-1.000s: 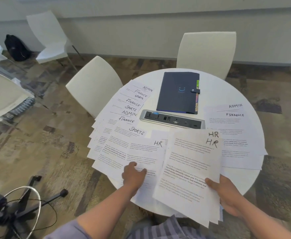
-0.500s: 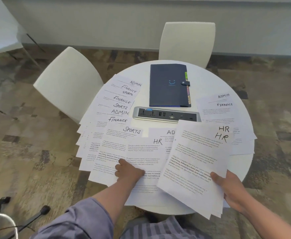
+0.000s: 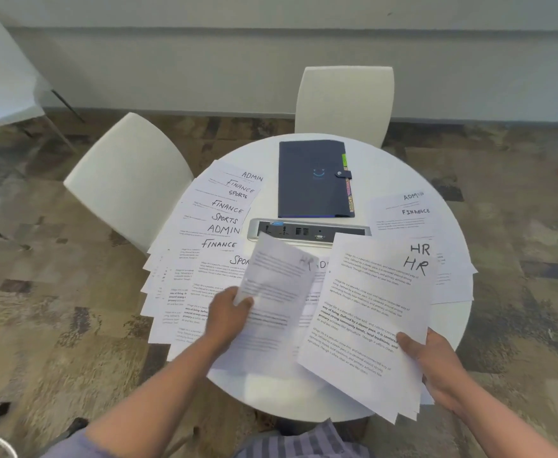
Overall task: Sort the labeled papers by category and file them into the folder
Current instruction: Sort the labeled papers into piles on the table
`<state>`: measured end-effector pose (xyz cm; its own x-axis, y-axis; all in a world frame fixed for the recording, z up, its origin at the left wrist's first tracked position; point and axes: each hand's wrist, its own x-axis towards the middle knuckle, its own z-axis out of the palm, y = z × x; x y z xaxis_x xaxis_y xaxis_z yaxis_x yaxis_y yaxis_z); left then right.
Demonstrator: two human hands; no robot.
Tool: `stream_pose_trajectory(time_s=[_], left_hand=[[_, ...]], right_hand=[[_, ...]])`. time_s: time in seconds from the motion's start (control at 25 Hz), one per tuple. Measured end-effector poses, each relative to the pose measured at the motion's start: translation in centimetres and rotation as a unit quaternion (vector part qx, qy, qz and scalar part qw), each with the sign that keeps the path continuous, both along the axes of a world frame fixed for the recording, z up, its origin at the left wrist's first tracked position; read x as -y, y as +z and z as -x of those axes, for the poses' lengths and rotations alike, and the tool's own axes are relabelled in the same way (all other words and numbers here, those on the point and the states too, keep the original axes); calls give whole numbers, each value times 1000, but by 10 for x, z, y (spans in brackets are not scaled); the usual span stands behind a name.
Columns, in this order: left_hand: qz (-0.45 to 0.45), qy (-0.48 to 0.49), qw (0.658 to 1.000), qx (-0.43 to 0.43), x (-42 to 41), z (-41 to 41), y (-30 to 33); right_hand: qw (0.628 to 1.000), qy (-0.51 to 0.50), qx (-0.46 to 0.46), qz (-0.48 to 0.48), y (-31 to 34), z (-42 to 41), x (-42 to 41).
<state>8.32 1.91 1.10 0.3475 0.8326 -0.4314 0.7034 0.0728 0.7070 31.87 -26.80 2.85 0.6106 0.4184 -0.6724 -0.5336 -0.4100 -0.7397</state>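
Observation:
My left hand [image 3: 229, 314] pinches one sheet marked HR [image 3: 276, 292] by its left edge and holds it lifted above the table, blurred by motion. In my right hand [image 3: 436, 361] is a small stack of HR sheets [image 3: 370, 312], gripped at the lower right edge. A fan of papers labelled ADMIN, FINANCE and SPORTS [image 3: 211, 226] covers the left side of the round white table [image 3: 386, 166]. Two more sheets, ADMIN and FINANCE [image 3: 406, 213], lie on the right. The dark blue folder [image 3: 310, 180] lies closed at the far side, its tabs along the right edge.
A grey power socket strip [image 3: 307, 230] is set in the table centre, just beyond the held sheets. White chairs stand behind the table [image 3: 343, 100] and to its left [image 3: 129, 173]. Patterned carpet surrounds the table.
My left hand has picked the single HR sheet up off the table and moved it right, toward the stack in my right hand. The right hand's stack has hardly moved.

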Motion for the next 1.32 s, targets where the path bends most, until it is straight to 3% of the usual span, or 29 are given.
stream_pose_trajectory(time_s=[0.2,0.4,0.64,0.88,1.08,1.24,1.32], left_hand=[[-61,-22,992,109,-42,-2,102],[71,-56,970,227,-7,-17,161],[173,-56,949,258,57,-47,152],[158,-16,963,218,95,-71,129],[195,32,948,248,111,-82,115],[172,83,943,274,122,-85,107],[183,68,934,299,124,-86,106]], right_hand=[[999,-2,29,-38,17,-34,-1],[996,1,22,-90,31,-50,-3],[989,13,14,-150,47,-51,3],[978,65,-24,-199,67,-43,12],[968,88,-25,-233,77,-42,18],[956,119,-23,-268,81,-40,20],[953,138,-25,-268,81,-41,19]])
